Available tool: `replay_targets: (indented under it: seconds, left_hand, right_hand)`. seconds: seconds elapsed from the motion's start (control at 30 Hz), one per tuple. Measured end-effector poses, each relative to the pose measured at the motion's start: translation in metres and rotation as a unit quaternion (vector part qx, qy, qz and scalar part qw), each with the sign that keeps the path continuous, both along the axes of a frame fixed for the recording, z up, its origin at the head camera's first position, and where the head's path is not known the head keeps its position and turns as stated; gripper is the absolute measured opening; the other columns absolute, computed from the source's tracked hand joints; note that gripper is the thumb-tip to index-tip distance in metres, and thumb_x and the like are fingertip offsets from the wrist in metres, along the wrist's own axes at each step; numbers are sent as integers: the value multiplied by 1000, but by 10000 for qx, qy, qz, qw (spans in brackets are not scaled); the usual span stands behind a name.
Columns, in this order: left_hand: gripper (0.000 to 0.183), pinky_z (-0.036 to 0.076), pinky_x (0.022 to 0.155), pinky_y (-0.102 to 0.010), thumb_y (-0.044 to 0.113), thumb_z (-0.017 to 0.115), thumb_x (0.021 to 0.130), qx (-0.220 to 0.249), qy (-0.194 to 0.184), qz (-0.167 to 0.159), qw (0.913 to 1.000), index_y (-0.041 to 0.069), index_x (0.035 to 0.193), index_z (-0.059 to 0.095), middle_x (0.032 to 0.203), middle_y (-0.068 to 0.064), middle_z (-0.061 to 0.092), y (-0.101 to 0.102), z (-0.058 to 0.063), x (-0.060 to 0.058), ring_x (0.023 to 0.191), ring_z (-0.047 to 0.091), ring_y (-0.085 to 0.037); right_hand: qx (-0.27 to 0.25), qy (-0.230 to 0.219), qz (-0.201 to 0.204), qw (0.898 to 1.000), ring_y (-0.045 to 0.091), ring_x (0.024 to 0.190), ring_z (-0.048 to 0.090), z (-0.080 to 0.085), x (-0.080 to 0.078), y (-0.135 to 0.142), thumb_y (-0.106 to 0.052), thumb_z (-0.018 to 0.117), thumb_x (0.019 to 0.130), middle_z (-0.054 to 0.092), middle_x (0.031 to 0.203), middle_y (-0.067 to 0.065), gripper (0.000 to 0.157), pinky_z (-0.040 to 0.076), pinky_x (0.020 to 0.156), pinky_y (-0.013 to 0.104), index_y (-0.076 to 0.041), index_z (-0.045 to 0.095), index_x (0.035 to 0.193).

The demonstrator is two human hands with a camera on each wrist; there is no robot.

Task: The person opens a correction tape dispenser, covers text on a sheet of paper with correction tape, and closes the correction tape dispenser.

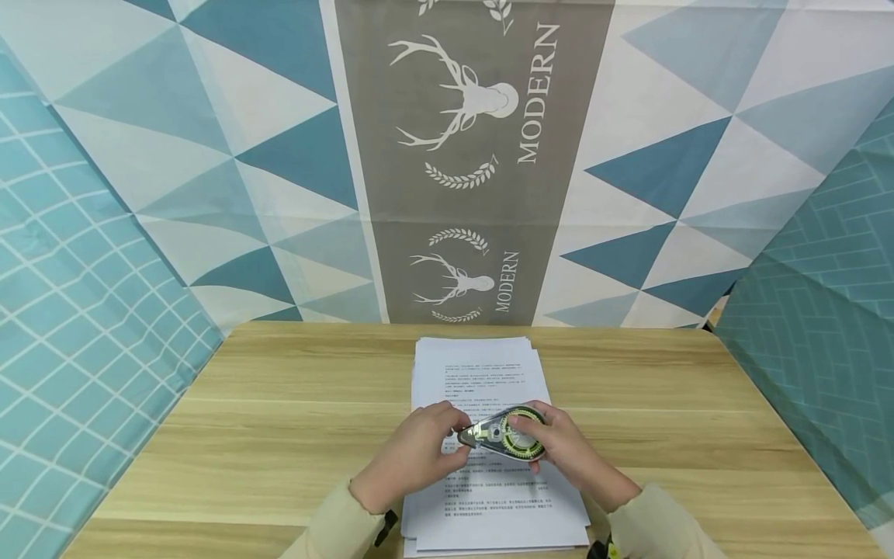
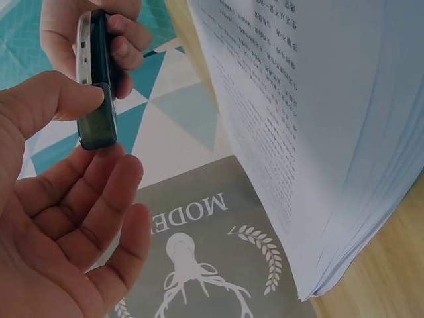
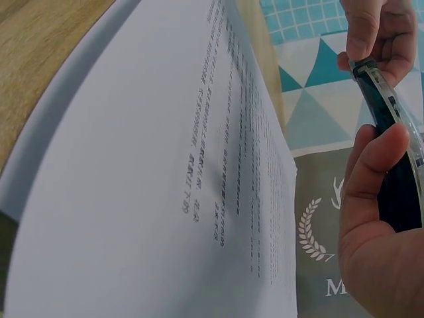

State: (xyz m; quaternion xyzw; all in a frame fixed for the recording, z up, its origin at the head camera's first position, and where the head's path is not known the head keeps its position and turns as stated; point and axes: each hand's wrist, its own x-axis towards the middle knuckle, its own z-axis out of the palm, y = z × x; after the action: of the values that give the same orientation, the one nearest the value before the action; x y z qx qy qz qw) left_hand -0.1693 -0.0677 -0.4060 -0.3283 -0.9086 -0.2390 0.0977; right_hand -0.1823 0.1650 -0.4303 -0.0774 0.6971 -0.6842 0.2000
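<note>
A correction tape (image 1: 518,446) with a clear case and yellow-green gear is held level above the printed paper stack (image 1: 482,481). My right hand (image 1: 574,453) grips its rounded body, thumb across the top over the gear. At the narrow end, my left hand (image 1: 410,452) pinches the dark tip cap (image 2: 98,129) between thumb and fingers. In the left wrist view the left thumb lies on the cap, and the other fingers are loosely bent below. The right wrist view shows the right fingers curled along the dark side of the case.
The stack lies on a wooden table (image 1: 300,419), its sheets slightly uneven at the edges. A patterned cloth (image 1: 468,194) with deer heads and triangles hangs behind the table. Teal cloths cover the left side (image 1: 84,256) and right side (image 1: 817,334).
</note>
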Motion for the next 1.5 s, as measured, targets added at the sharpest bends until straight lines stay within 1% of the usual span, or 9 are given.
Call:
replay_targets:
  seconds: [0.13,0.27,0.4,0.57,0.77,0.97,1.17,1.33,1.5]
  left_hand:
    - [19,48,76,-23,20,67,80,63,35,-26,10000,13,97,65,89,9,62,0,-1,0,81,56,-6]
    - [20,48,76,-23,22,67,80,102,139,-51,9998,15,99,64,90,9,62,-1,-1,0,82,58,-9]
    - [20,48,76,-23,22,68,79,163,216,-105,9996,16,98,64,91,9,62,-2,-1,0,82,59,-10]
    - [20,48,77,-23,20,69,78,229,91,-161,9996,17,98,64,90,10,61,-4,-1,1,83,58,-8]
    - [22,48,79,-24,21,69,78,121,55,-192,9997,17,99,64,91,10,62,-6,0,1,84,58,-8]
    - [21,48,80,-26,22,68,81,35,-36,-108,9999,16,100,64,93,6,64,-10,-2,1,86,59,-10]
    - [15,46,77,-28,21,67,79,-308,145,-69,9994,13,91,64,86,2,62,-18,-9,-4,80,52,-9]
    - [11,44,74,-28,25,65,80,-812,146,-146,9965,15,86,64,84,5,60,-23,-14,-7,76,47,-7]
    - [10,39,68,-24,29,64,81,-1293,178,-239,9912,19,84,63,81,9,55,-26,-22,-12,72,42,-6]
  right_hand:
    - [-82,-1,58,9999,6,63,57,0,1,0,-29,55,93,63,82,-2,44,44,46,19,7,45,117]
    - [-146,-31,125,9998,6,64,57,1,1,1,-30,54,93,64,85,-2,50,44,47,19,9,42,122]
    - [-92,-91,185,9997,7,65,57,3,2,2,-31,53,94,64,86,-2,51,46,50,21,8,42,123]
    - [84,-116,206,9997,7,69,59,4,3,3,-33,52,94,64,87,-2,48,48,56,22,7,47,119]
    - [168,-65,235,9996,8,76,61,3,3,4,-33,54,92,64,91,-1,50,52,63,23,9,48,119]
    - [187,-53,146,9997,9,76,63,2,3,7,-31,54,92,64,91,0,47,52,61,24,8,48,117]
    - [184,-140,-105,9997,10,73,62,2,2,15,-31,55,92,64,90,0,46,51,59,25,6,49,118]
    - [120,-207,-189,9995,9,71,61,1,1,22,-31,54,92,64,89,0,43,50,58,24,5,49,116]
    - [137,-249,-228,9993,9,71,60,0,0,25,-31,53,93,63,90,0,44,49,57,23,6,47,117]
